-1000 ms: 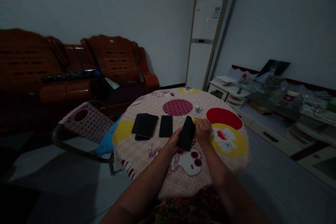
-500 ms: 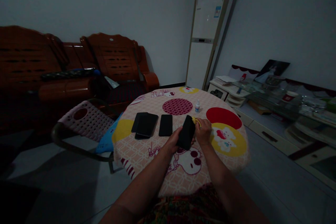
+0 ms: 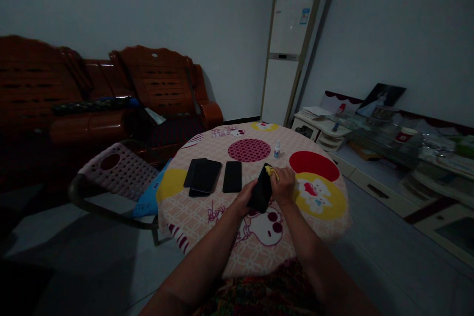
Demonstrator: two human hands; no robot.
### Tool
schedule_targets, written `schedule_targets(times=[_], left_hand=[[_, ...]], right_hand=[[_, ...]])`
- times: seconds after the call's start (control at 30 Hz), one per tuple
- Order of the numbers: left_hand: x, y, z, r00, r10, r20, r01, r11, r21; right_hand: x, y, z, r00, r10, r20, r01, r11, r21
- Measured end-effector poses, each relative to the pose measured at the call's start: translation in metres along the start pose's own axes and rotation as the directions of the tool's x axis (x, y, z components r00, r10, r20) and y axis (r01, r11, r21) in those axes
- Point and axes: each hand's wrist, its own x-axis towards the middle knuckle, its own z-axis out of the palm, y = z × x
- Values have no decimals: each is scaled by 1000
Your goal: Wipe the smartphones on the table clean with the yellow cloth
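My left hand (image 3: 244, 199) grips a black phone (image 3: 261, 194) by its lower left side, tilted above the tablecloth. My right hand (image 3: 284, 185) is closed on a small yellow cloth (image 3: 272, 172), pressed against the phone's upper right part. Left of them a second black phone (image 3: 232, 177) lies flat. Farther left, several dark flat devices (image 3: 205, 177) overlap in a pile. Beyond my right hand a small white bottle (image 3: 277, 150) with a blue label stands upright.
The round table (image 3: 222, 256) wears a patterned cloth. A woven chair (image 3: 120, 170) with a blue cushion (image 3: 150, 195) stands at the left, wooden seats (image 3: 159, 79) behind it. A low cabinet (image 3: 365, 175) with a glass top runs along the right.
The yellow cloth and my right hand have shifted left, from the phone's right edge onto its upper face. My left hand still holds the phone.
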Motion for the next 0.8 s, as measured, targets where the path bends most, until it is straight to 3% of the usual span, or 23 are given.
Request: schedule_targets(times=[0.1, 0.37, 0.67, 0.8], left_hand=[[-3, -1, 2, 998, 15, 59, -20, 997, 79], [-3, -1, 6, 982, 154, -111, -142, 983, 114], [-5, 0, 6, 996, 83, -30, -77, 982, 175], [-1, -2, 3, 989, 112, -95, -99, 986, 131]], right_hand=[[5, 2, 1, 999, 40, -23, -40, 999, 0], [-1, -17, -2, 997, -55, 53, 50, 995, 86], [9, -9, -2, 1000, 28, 7, -28, 999, 31], [3, -12, -3, 998, -28, 59, 25, 998, 49]])
